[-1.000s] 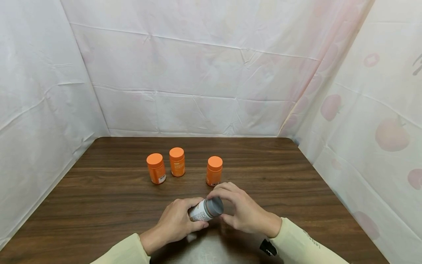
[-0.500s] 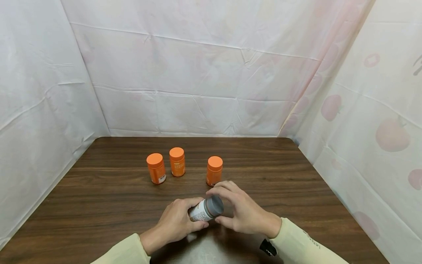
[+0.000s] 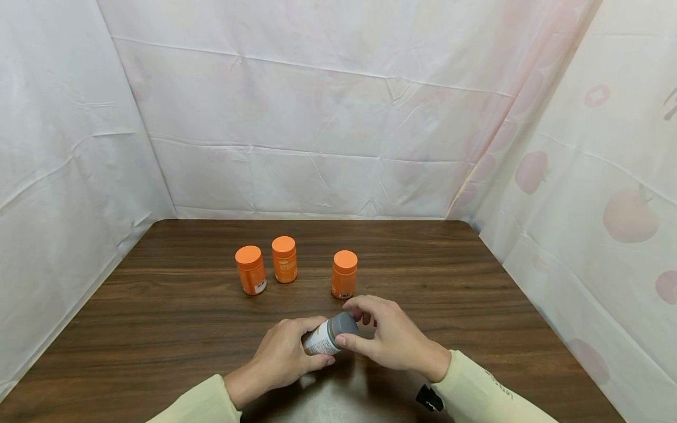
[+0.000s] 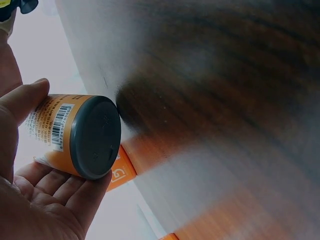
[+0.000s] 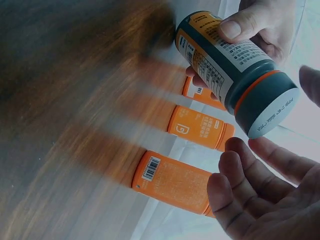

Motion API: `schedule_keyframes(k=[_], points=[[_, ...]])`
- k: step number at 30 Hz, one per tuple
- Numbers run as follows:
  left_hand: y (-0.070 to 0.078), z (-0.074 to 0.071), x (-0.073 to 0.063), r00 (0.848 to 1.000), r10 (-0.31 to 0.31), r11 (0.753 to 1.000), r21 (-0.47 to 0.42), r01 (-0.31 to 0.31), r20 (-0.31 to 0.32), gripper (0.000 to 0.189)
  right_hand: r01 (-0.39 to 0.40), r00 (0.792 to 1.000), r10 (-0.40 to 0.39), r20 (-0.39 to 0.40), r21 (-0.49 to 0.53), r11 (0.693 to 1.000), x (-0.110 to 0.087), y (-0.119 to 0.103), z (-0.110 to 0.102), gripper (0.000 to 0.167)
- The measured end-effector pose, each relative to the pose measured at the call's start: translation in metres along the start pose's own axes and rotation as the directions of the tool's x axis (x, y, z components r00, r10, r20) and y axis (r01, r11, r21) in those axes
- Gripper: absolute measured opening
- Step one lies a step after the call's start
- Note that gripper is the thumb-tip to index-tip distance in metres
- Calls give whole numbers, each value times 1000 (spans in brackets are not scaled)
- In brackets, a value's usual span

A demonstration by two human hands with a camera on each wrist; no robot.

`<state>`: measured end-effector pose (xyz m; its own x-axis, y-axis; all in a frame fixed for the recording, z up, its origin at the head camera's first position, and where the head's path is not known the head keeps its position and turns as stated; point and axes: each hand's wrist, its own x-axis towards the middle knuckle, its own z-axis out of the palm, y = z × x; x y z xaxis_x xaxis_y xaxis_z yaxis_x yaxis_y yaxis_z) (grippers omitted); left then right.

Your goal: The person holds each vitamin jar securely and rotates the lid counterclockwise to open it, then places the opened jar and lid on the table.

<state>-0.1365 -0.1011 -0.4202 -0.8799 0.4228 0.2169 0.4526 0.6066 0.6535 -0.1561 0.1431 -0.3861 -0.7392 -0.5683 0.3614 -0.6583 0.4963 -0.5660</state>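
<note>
My left hand (image 3: 285,352) grips a dark grey-green bottle (image 3: 319,341), thumb on one side and fingers on the other. The bottle lies tilted, its cap (image 3: 345,324) pointing right. In the left wrist view, its dark base (image 4: 96,137) and a barcode on the orange-and-white label show. Around the cap stands my right hand (image 3: 396,338), fingers loosely bent. The right wrist view has the fingertips (image 5: 257,145) right by the cap's rim, while the thumb (image 5: 311,82) stands off on the other side. An orange ring shows under the cap.
Three upright orange bottles stand beyond my hands: one at left (image 3: 251,273), one beside it (image 3: 285,264), and one (image 3: 344,279) just past my right fingers. White patterned sheets (image 3: 317,117) enclose the brown wooden table (image 3: 449,282) at the back and sides.
My right thumb has moved up in front of the cap, and the right fingers have shifted slightly away from its top. The left hand and the bottle have stayed in place.
</note>
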Motion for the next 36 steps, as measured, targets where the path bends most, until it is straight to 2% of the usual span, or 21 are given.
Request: schedule_keyframes(k=[7,19,27,36], points=[[-1,0,0,1000,8,1000,-1,-8,0,39,-51,999,51,13,38,998,1,1,2,41],[1,0,1,1000,1,1000,-6,-1,5,37,-27,999,24,36,61,998,1,2,1,33],[1,1,0,1000,-3,1000,-9,3,4,37,59,997,-62,42,62,996,0,5,-2,39],[0,0,0,1000,2,1000,-10,-2,2,39,170,984,-173,40,78,982,1,6,-4,53]])
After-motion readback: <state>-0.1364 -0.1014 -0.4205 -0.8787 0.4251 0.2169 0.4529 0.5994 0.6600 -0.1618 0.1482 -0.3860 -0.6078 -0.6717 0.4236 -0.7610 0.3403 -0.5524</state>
